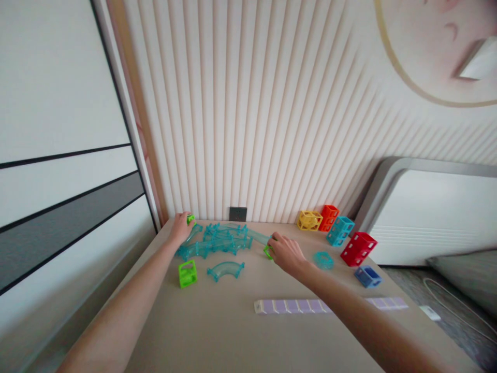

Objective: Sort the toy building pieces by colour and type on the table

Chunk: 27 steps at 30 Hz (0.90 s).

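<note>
At the table's far left corner, my left hand is closed on a green block, mostly covered by the fingers. My right hand grips another green block right of the middle; the fingers hide much of it. Between the hands lies a pile of clear teal track pieces, with a straight piece reaching toward my right hand. Nearer me, a third green block with an open frame stands beside a curved teal track piece.
To the right stand a yellow block, orange blocks, teal blocks, red blocks and a blue block. A teal ring lies near them. A lilac strip passes under my right forearm. A ribbed wall rises behind.
</note>
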Motion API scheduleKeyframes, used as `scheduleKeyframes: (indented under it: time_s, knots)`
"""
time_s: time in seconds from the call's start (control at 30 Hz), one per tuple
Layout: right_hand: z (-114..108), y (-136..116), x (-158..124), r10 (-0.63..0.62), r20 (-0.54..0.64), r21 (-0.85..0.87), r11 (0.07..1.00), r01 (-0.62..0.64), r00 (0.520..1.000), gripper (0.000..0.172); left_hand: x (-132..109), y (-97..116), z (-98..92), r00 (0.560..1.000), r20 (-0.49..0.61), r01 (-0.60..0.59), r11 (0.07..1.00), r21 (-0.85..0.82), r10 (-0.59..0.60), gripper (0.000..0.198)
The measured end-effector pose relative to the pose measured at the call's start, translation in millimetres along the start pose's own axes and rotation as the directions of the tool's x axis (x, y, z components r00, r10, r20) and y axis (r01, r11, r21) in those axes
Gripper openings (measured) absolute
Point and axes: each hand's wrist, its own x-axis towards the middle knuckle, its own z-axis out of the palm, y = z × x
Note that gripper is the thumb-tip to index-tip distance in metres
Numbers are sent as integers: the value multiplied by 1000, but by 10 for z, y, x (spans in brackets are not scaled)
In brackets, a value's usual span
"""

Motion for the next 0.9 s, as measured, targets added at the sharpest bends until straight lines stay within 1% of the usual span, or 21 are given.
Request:
scheduleKeyframes:
  time_s: [0.13,0.27,0.37,0.47,0.5,0.57,0.6,0.63,0.67,0.7,0.73,0.77,0.8,0.87,0.9]
  knots:
    - [-12,-117,-91,-23,-10,188,982,25,1000,24,-13,-3,58,1000,7,21,1000,-6,-20,40]
    - [-30,-195,-113,-41,-7,339,940,41,999,24,-55,9,54,999,38,38,999,9,-39,38]
    - [-34,-211,-99,-33,1,404,914,30,999,24,-94,53,-26,998,38,53,998,28,-54,39]
    - [-18,-198,-74,-6,4,453,891,4,1000,24,-151,214,-188,999,-26,38,998,44,-37,45]
    - [-8,-190,-63,5,3,472,881,-6,1000,24,-189,312,-250,998,-56,11,999,46,-8,46]
    - [20,-175,-38,30,1,529,848,-26,1000,24,-329,584,-356,991,-83,-99,994,36,102,45]
    - [38,-170,-22,42,-1,567,823,-34,999,24,-439,753,-389,978,-67,-198,980,17,199,43]
    - [56,-165,-6,52,-6,607,794,-38,999,25,-576,936,-403,952,-29,-305,952,-11,304,38]
    - [76,-162,11,57,-12,642,766,-36,998,25,-736,1125,-398,912,23,-409,911,-47,410,33]
    - [96,-161,27,58,-20,670,742,-30,998,26,-911,1312,-373,843,90,-519,845,-128,531,32]
    - [118,-160,41,57,-27,686,727,-23,998,27,-1090,1487,-333,791,130,-571,797,-196,598,34]
    - [140,-159,52,55,-36,703,711,-13,998,28,-1262,1642,-281,762,159,-587,773,-242,628,43]
    - [164,-158,58,56,-49,722,692,-4,997,29,-1415,1774,-222,756,186,-575,772,-271,628,55]
    - [219,-150,55,65,-75,770,637,16,995,33,-1642,1954,-104,785,203,-524,802,-286,585,73]
    - [249,-144,47,65,-86,800,599,30,994,35,-1711,2005,-50,802,199,-501,815,-290,563,77]
